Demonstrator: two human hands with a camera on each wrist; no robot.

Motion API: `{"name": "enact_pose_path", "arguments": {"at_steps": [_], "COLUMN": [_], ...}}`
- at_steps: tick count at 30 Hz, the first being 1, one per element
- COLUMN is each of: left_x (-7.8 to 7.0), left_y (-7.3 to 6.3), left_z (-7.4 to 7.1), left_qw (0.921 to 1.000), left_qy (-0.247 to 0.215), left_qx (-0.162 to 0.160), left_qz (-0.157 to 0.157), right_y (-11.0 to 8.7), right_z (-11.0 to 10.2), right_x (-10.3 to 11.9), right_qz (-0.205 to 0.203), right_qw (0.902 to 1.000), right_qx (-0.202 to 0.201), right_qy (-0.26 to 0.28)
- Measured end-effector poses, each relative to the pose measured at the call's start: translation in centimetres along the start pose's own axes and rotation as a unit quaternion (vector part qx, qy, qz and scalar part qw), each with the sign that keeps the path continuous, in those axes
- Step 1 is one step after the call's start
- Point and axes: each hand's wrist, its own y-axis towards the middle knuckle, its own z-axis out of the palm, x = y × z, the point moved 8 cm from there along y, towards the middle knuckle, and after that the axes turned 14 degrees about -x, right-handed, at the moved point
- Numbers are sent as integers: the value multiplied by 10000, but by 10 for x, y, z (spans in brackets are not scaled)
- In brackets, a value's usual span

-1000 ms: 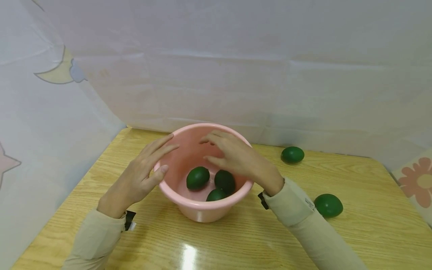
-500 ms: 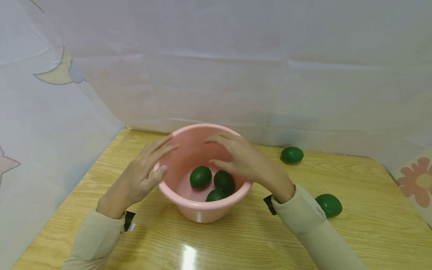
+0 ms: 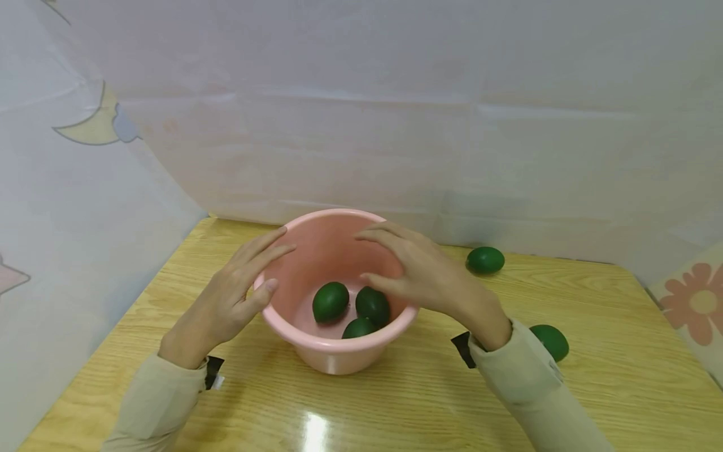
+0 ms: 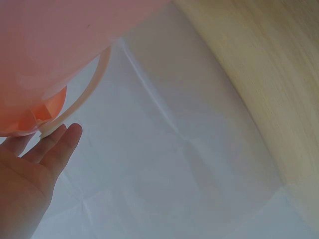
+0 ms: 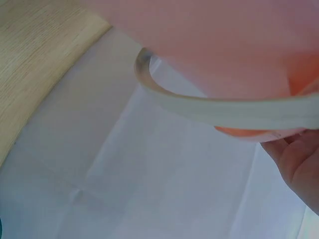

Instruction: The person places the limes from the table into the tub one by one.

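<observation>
A pink bucket [image 3: 333, 358] stands upright on the table. Several dark green oval fruits are about, lime- or avocado-like; inside the bucket lie one at left [image 3: 331, 302], one at right [image 3: 373, 306] and one at the front [image 3: 359, 327]. At the bucket's left rim is my left hand [image 3: 231, 292], its fingers fairly straight; the left wrist view has the fingertips [image 4: 60, 144] at the rim beside the pale handle [image 4: 94, 82]. My right hand [image 3: 426, 273] is at the right rim, fingers loosely bent over the opening. No fruit is in either hand.
Two more green fruits lie on the wooden table [image 3: 615, 364] to the right, one at the back [image 3: 486, 260] and one nearer [image 3: 550, 342], partly behind my right sleeve. A pale printed sheet [image 3: 361, 125] rises behind the table and along its sides.
My right hand has drawn back to the right, from over the bucket's opening to its right rim. The left hand has stayed at the left rim. The left fruit inside has shifted slightly.
</observation>
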Motion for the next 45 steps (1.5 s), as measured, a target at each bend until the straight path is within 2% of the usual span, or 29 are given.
{"name": "enact_pose_path", "arguments": {"at_steps": [6,18,35,45], "left_x": [0,1,4,3], "left_y": [0,0,0,1], "left_z": [0,-1,-1,-1], "left_qw": [10000,10000,9999,9998], "left_qy": [-24,-21,-84,-96], "left_qx": [20,14,-71,-101], "left_qz": [2,17,99,116], "right_y": [-8,-18,-36,-50], "right_z": [-10,-22,-45,-52], "right_x": [-4,-9,-17,-25], "right_qz": [227,208,-305,-38], "right_qw": [9996,9991,9947,9954], "right_qx": [-82,-319,-979,-956], "right_qy": [132,176,123,-94]}}
